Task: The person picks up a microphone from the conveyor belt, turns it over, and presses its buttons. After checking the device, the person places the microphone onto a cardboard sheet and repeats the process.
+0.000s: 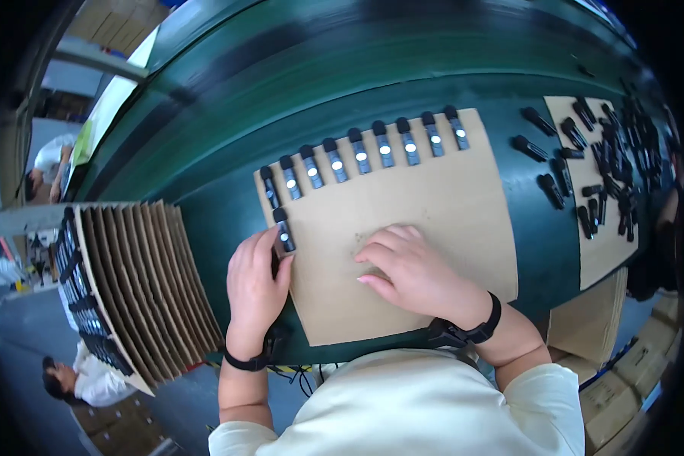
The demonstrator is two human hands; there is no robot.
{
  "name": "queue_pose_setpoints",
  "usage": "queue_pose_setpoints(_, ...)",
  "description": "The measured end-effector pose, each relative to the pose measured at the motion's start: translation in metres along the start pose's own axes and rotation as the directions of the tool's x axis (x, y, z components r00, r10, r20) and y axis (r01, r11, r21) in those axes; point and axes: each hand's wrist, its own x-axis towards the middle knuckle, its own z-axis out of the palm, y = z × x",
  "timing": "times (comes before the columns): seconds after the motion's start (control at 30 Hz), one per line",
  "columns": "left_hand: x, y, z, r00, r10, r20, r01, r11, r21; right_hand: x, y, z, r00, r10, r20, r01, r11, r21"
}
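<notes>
Along the far edge of a cardboard sheet (403,285) lies a row of several small black microphones with dark foam tops (361,152), most showing a bright white spot. A single microphone (283,232) lies below the left end of that row. My left hand (254,281) has its fingertips and thumb closed about the lower end of this one, at the sheet's left edge. Over the middle of the cardboard hovers or rests my right hand (410,266), its fingers loosely bent and thumb apart, with nothing seen in it.
A heap of loose microphones (615,159) lies at the right, partly on another cardboard sheet (591,262). Stacked cardboard sheets (144,281) stand at the left, microphones on the outermost. Beneath is a green table (213,235). Other people (102,376) are at far left.
</notes>
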Motion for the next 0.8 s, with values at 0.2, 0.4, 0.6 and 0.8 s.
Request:
queue_pose_setpoints(0.2, -0.004, 0.028, -0.02, 1.0, -0.008, 0.011, 0.011, 0.933, -0.36, -0.005, 0.005, 0.004, 0.998, -0.049, -0.049, 0.051, 0.998, 0.026)
queue_pose_setpoints(0.4, 0.009, 0.072, -0.021, 0.992, 0.093, 0.086, -0.025, 0.809, -0.588, -0.005, 0.002, -0.001, 0.997, -0.054, -0.056, 0.055, 0.998, 0.019)
queue_pose_setpoints(0.6, 0.018, 0.081, -0.01, 0.986, 0.138, 0.09, -0.058, 0.8, -0.597, -0.015, -0.014, -0.041, 0.983, 0.024, -0.179, -0.044, 0.993, -0.11)
queue_pose_setpoints(0.8, 0.011, 0.074, -0.007, 0.988, 0.096, 0.12, 0.004, 0.764, -0.646, -0.029, 0.048, -0.127, 0.913, 0.099, -0.397, -0.277, 0.863, -0.423)
